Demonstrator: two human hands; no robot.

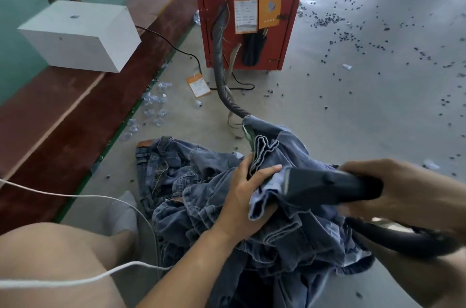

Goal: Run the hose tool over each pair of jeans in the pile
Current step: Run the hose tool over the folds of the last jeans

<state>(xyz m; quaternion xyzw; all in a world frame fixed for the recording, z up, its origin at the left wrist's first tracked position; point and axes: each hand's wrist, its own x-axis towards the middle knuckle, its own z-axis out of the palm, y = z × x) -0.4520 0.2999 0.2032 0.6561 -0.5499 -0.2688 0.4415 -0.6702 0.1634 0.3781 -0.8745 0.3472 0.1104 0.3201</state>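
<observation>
A pile of blue jeans point(181, 174) lies on the grey floor in front of my knees. My left hand point(242, 196) grips a bunched fold of the top pair of jeans point(282, 146) and lifts it. My right hand point(393, 186) holds the dark nozzle of the hose tool point(327, 186), whose tip points left into the lifted denim beside my left thumb. The ribbed grey hose point(219, 55) runs from the red machine down across the floor and vanishes behind the jeans. A dark hose loop curves under my right wrist.
The red machine cabinet point(249, 9) stands ahead with orange labels. A white box point(80, 35) sits on a red-brown ledge point(63, 116) at left. Dark scraps point(353, 37) litter the floor at right, clear plastic bits at left. A white cable point(75, 280) crosses my bare knee.
</observation>
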